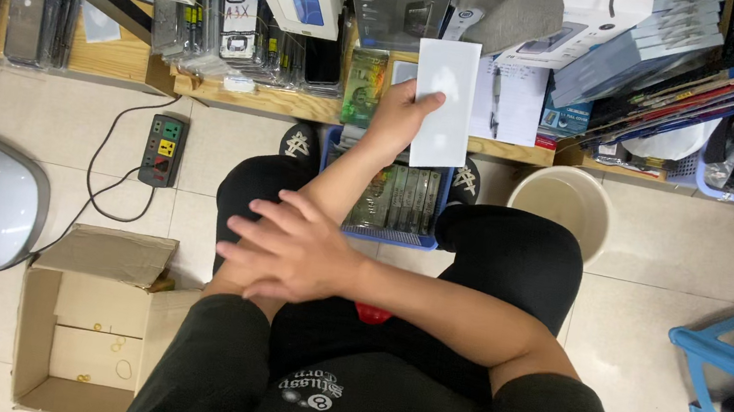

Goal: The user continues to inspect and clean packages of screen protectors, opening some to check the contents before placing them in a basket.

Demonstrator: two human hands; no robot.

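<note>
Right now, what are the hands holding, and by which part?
The left hand grips a flat white rectangular box by its left long edge. The right hand holds nothing; it rests on the left forearm.

The left hand holds up a white box over a blue tray. The right hand rests flat on the left forearm.

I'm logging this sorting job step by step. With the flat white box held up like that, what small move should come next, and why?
Probably lower the flat white rectangular box toward the blue plastic basket between the feet. The left hand holds it up alone above that basket, which already holds a row of similar flat packets, while the right hand rests across the left forearm, holding nothing.
</note>
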